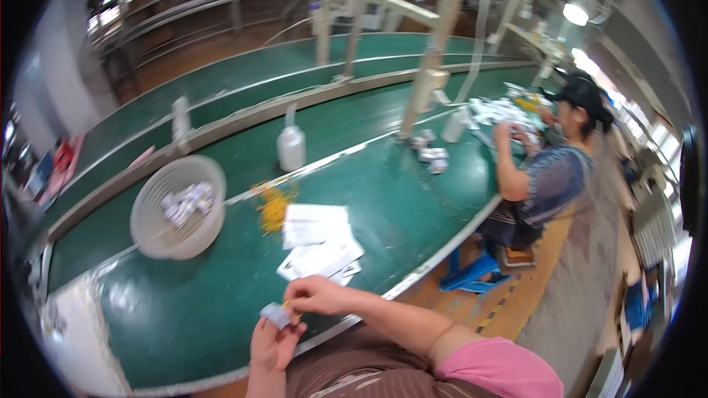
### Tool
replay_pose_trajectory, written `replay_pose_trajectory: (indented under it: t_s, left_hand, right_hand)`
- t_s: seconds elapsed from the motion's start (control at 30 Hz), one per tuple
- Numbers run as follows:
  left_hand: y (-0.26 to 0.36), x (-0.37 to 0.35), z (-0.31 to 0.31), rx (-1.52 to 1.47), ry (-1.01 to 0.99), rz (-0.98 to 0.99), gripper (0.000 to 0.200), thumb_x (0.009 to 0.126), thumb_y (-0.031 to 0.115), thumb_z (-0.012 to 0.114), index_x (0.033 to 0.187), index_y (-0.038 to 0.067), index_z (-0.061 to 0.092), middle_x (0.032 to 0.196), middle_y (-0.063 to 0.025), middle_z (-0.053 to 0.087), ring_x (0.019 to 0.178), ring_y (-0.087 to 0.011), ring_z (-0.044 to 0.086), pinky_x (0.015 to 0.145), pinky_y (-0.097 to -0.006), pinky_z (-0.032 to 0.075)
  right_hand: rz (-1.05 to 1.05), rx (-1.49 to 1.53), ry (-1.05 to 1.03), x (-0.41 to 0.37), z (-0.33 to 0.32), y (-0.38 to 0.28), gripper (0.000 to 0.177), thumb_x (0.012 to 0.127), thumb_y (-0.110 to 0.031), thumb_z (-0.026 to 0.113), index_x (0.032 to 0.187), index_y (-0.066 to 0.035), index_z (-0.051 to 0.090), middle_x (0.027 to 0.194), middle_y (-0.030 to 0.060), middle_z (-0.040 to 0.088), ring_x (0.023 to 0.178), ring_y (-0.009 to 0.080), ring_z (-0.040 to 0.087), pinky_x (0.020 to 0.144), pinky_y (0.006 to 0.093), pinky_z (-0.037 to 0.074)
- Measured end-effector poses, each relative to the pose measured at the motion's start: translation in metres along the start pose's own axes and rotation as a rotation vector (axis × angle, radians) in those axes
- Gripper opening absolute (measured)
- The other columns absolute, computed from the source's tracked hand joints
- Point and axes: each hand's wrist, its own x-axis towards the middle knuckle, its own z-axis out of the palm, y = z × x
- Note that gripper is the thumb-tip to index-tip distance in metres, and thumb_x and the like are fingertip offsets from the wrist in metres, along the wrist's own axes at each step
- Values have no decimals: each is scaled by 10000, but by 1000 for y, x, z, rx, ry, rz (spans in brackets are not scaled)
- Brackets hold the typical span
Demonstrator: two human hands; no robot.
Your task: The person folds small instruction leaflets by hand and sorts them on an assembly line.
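Packet (276,315) first: it is small and pale. I see it just on the near side of the papers (317,239), held up off the table (206,309). My left hand (271,343) holds it from below, with the fingers curled shut around its bottom end. My right hand (318,296) comes in from the right, thumb and fingers pinched tight at the packet's top. A bit of yellow shows at those fingertips. I think it is a band (287,303), but it is too small to be sure.

Just past the papers, on their far left side, lies a band pile (273,208), yellow and loose. Left of the papers stands a basket (158,239) with more small packets (184,203) in it. Farther past the papers stands a white bottle (291,149). Well to the right of the papers, a co-worker (549,180) sits at the table.

I judge the step to be this: a band is going around the packet. It looks only just begun, since the yellow bit sits at one end. The next move calls for a firm hold by the left hand, so the packet does not slip or turn. The right hand needs to pull the band wide and slide it over the packet's end. It should go slowly, so the band does not snap off and fly away. Both hands must be close together for that.
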Motion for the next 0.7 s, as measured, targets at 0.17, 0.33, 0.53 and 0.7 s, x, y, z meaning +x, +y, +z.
replay_pose_trajectory:
  t_s: [0.17,0.33,0.53,0.7]
  left_hand:
    - [11,-6,5,-41,-20,23,277,932,138,612,1168,1,567,1063,-88,610,885,-208,589,827,-401,499]
    - [27,-1,16,356,128,60,177,908,60,628,1067,-17,632,1015,-76,599,853,-144,581,787,-285,487]
    - [27,0,25,1192,310,395,105,855,35,690,939,-24,670,943,-16,572,768,-78,566,692,-222,466]
    - [27,0,10,626,370,233,131,881,68,679,982,-14,665,994,-16,588,781,-92,586,692,-236,488]
  right_hand:
    - [107,745,143,-1,5,2,84,919,-104,558,917,-27,592,806,80,633,838,214,650,808,360,516]
    - [-23,618,145,7,3,-6,61,917,-90,565,911,-33,588,763,39,585,694,158,568,656,297,456]
    - [-328,-470,285,-2,32,-45,78,855,-84,643,911,-31,637,749,87,629,638,182,586,591,322,453]
    - [-615,-766,209,-9,44,-38,83,800,-16,686,874,-40,656,765,65,616,714,205,592,684,328,461]
